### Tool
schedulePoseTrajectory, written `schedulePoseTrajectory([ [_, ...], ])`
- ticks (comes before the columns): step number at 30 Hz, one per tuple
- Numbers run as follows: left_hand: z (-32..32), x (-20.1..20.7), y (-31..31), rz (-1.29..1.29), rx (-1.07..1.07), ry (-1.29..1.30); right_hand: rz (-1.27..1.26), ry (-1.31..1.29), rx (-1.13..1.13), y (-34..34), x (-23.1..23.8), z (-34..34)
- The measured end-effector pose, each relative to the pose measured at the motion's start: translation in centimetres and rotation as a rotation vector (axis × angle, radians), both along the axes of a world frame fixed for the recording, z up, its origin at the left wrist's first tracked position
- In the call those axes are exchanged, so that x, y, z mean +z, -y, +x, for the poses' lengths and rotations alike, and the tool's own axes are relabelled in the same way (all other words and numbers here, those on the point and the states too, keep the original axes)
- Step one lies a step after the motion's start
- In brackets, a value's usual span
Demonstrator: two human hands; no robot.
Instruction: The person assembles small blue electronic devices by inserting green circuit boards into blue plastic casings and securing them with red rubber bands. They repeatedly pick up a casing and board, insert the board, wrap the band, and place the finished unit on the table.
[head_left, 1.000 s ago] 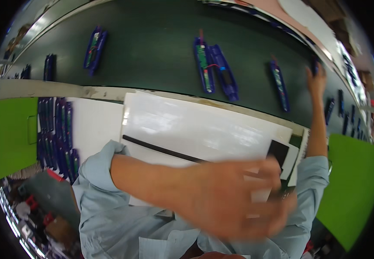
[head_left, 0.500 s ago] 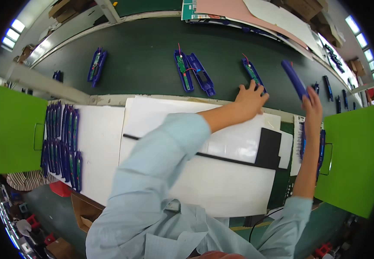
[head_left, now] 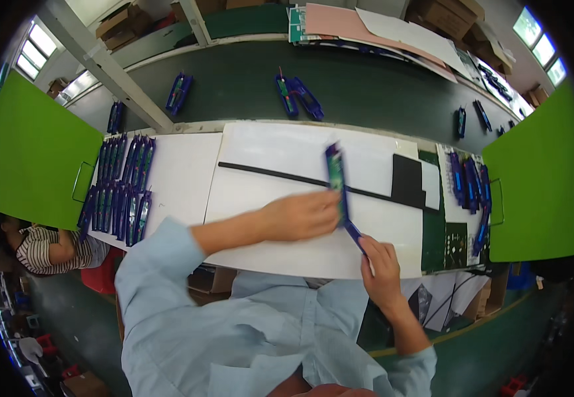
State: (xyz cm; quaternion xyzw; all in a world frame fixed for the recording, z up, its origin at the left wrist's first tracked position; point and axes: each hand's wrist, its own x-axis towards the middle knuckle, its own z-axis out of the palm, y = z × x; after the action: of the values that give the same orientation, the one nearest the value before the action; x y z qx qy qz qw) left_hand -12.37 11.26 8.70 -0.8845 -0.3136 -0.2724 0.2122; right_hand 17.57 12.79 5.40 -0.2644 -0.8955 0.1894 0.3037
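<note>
Over the white work sheet (head_left: 280, 241) my left hand (head_left: 302, 216) is closed on a long blue plastic housing half with a green circuit board (head_left: 335, 171). That half stands tilted and is smeared by motion. Lower and to the right, my right hand (head_left: 382, 268) grips another blue housing half (head_left: 353, 234), seen mostly edge-on. The two pieces come close at the left one's lower end; whether they touch I cannot tell.
Rows of filled blue housings (head_left: 125, 182) lie at left, and several blue parts (head_left: 470, 182) at right. Green panels (head_left: 35, 159) flank the bench. Beyond, a dark green belt (head_left: 234, 79) carries more housings (head_left: 298, 97). A person in stripes (head_left: 55, 251) sits at far left.
Both hands have drawn back from the belt to the white sheet. The circuit-board half has been lifted off the belt in my left hand; the other half has come down in my right.
</note>
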Motion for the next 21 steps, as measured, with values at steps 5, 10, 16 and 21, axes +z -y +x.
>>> schedulePoseTrajectory([
  [5, -1.2, -3.5, 12.2, -0.273, -0.058, -0.147, -0.01, 0.204, 0.309, 0.6, -0.9, -2.8],
  [10, -0.9, -3.5, 11.3, -0.413, 0.062, -0.084, -0.113, 0.031, 0.268, -2.8, 0.9, -3.3],
  [16, -6.3, -6.2, 1.7, -0.326, 0.7, 0.237, 0.318, -0.06, -0.658, -17.6, -4.6, 1.9],
  [21, -10.6, -8.5, 0.7, -0.568, 0.709, 0.357, 0.118, 0.05, -0.538, -19.1, -9.0, 4.6],
])
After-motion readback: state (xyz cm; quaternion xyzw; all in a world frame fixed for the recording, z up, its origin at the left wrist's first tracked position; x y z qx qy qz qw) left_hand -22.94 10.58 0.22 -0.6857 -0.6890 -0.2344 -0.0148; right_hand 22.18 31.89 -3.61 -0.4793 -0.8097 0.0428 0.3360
